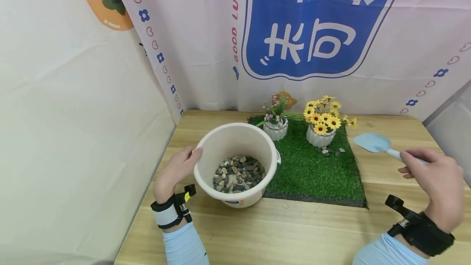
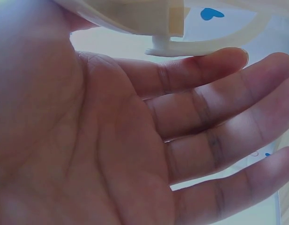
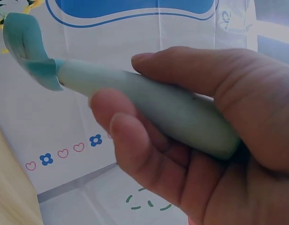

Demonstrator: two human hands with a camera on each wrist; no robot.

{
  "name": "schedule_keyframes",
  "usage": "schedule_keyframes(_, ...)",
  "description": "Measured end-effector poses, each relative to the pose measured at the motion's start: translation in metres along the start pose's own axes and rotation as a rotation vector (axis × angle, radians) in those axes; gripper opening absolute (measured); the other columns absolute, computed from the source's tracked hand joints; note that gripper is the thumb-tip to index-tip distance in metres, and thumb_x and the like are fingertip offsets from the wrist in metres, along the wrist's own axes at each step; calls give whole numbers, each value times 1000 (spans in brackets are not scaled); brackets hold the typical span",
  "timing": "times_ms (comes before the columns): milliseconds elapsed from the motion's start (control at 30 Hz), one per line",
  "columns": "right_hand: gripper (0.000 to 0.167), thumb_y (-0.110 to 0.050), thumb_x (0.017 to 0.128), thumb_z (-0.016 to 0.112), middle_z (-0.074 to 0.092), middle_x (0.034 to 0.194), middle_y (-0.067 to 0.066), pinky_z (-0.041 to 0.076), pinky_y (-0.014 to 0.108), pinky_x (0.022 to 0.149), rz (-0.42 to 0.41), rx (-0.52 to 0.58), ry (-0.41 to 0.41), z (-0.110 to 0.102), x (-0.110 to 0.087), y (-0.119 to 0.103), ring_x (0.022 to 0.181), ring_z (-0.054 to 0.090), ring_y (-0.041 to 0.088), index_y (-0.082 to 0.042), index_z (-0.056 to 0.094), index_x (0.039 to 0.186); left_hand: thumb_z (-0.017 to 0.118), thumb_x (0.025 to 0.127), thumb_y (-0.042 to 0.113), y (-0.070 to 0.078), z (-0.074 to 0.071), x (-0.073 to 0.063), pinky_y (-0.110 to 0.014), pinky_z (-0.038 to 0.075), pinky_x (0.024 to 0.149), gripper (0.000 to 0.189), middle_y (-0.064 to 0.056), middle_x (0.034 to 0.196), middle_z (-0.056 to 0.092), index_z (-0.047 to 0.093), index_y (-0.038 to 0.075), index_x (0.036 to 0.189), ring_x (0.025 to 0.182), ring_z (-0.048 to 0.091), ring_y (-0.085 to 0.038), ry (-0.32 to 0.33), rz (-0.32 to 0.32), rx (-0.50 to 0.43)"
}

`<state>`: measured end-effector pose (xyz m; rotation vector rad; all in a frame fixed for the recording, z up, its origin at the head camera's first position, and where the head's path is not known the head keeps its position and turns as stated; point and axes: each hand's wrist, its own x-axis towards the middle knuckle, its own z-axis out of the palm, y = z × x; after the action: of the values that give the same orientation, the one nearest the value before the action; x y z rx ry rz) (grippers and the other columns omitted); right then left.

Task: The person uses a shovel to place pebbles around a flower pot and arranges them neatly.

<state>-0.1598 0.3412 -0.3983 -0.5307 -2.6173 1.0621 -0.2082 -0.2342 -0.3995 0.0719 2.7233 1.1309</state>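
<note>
One light-blue trowel (image 1: 373,142) right of green turf mat (image 1: 312,175), right hand (image 1: 436,171) curled round handle. One round cream bucket (image 1: 235,137), pebbles (image 1: 239,174) inside, mat's left; left hand (image 1: 178,167) holds rim, fingers nearly straight. Two white flowerpots (image 1: 321,136) behind.

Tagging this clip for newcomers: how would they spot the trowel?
On the wooden table lies a green turf mat. Right of it, the right hand holds the trowel, its pale-blue blade setting it apart from the two white flowerpots.
</note>
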Motion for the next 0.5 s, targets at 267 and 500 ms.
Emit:
schedule_keyframes(267, 48, -37, 97, 58, 63, 61, -24, 47, 15, 53, -49, -4, -130, -5, 3, 2, 54, 64, 4, 6, 61, 120, 35, 102, 55, -1, -1, -2, -44, 50, 91, 58, -10, 111, 68, 56, 7, 129, 100, 64, -21, 1, -3, -8)
schedule_keyframes(500, 40, -33, 99, 58, 67, 67, -18, 53, 23, 55, -159, 44, -219, -9, 10, 3, 58, 67, 10, 3, 60, 116, 35, 102, 55, -2, -2, -3, -46, 49, 94, 59, -10, 114, 68, 55, 7, 131, 104, 64, -23, -1, 3, -11)
